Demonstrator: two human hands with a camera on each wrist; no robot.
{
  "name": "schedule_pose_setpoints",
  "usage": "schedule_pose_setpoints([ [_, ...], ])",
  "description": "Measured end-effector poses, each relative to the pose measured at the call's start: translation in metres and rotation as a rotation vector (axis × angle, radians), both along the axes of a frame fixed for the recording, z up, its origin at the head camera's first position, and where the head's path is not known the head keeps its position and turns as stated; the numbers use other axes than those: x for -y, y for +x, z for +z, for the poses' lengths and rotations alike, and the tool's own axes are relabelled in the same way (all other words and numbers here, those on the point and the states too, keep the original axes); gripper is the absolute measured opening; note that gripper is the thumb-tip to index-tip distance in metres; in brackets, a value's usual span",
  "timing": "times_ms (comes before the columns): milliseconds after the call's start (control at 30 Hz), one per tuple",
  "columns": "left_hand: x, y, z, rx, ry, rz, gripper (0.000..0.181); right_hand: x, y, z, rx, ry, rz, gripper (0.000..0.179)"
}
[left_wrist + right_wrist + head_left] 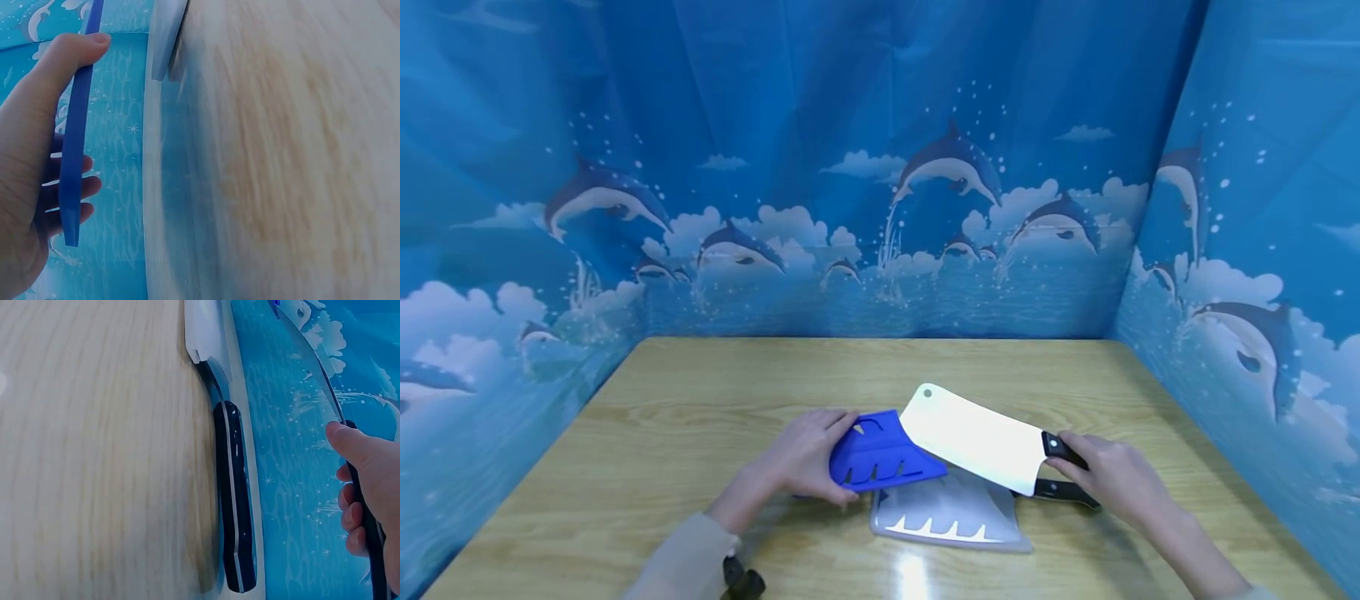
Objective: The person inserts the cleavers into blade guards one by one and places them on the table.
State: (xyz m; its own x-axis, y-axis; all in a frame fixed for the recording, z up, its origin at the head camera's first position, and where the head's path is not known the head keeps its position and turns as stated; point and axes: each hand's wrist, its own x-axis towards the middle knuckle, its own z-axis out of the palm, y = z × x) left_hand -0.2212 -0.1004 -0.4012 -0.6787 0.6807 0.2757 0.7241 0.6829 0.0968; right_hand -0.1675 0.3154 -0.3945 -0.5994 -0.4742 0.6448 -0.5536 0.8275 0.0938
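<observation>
My left hand (811, 454) grips a blue slotted blade cover (880, 454) by its left end, thumb on one side and fingers on the other. In the left wrist view the blue cover (76, 144) appears edge-on, raised off the table. My right hand (1108, 475) holds a cleaver (973, 433) by its black handle, fingers curled round it. Its broad blade points left, and the blade's far end overlaps the right part of the blue cover in the head view. Below lies a second knife with a black handle (234, 494), its blade inside a grey slotted cover (951, 508).
The wooden table (737, 375) has blue dolphin-print curtains (820, 167) along its back and sides. A small black object (743, 579) shows beside the left sleeve at the bottom edge. Light glares off the tabletop near the front.
</observation>
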Motion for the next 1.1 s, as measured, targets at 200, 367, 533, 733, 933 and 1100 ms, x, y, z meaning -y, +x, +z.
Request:
schedule_pose_setpoints([
  [200,0.0,0.001,0.002,0.025,0.002,0.004,0.106,0.001,0.004,0.005,0.029,0.008,-0.012,0.038],
  [367,0.001,0.0,0.003,0.062,0.007,0.01,0.106,0.003,0.004,0.005,0.039,0.031,-0.015,0.03],
  [533,0.007,-0.001,0.003,0.073,0.017,0.001,0.105,0.007,0.005,0.001,0.043,0.035,0.01,0.028],
  [733,0.014,0.001,0.005,0.071,-0.039,-0.046,0.106,0.003,0.005,-0.002,0.048,0.022,0.111,0.032],
  [933,0.016,0.005,0.009,0.072,-0.085,-0.082,0.105,-0.001,0.003,-0.002,0.093,0.008,0.201,0.028],
  [1100,0.018,0.01,0.013,0.11,-0.104,-0.112,0.105,-0.003,0.002,-0.002,0.141,0.018,0.245,0.029],
])
